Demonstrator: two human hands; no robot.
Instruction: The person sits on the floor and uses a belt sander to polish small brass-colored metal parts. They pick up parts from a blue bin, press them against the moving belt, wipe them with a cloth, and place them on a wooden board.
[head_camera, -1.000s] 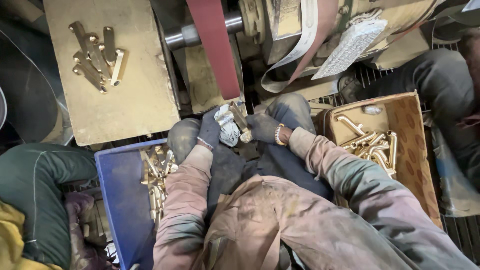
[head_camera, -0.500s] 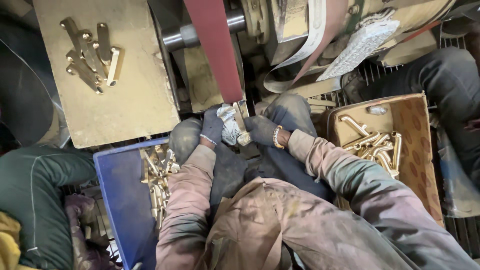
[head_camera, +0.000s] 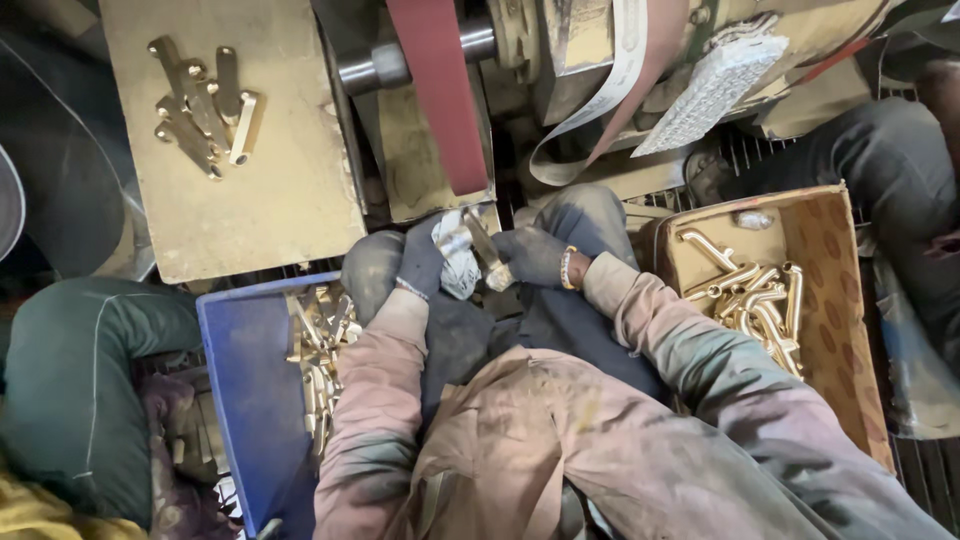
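hands (head_camera: 480, 262) gripping brass piece (head_camera: 484, 250), red belt (head_camera: 440, 95)

I see an open brown cardboard box (head_camera: 830, 290) at my right, holding brass fittings (head_camera: 750, 300). A blue plastic crate (head_camera: 245, 390) sits at my left, also holding brass parts. No labels, signs or screens.

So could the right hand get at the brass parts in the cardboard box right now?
Probably yes. The cardboard box sits open-topped just beside the right forearm, nothing covering the brass parts. But the right hand is gripping a brass piece with the left hand, so it must let go first.
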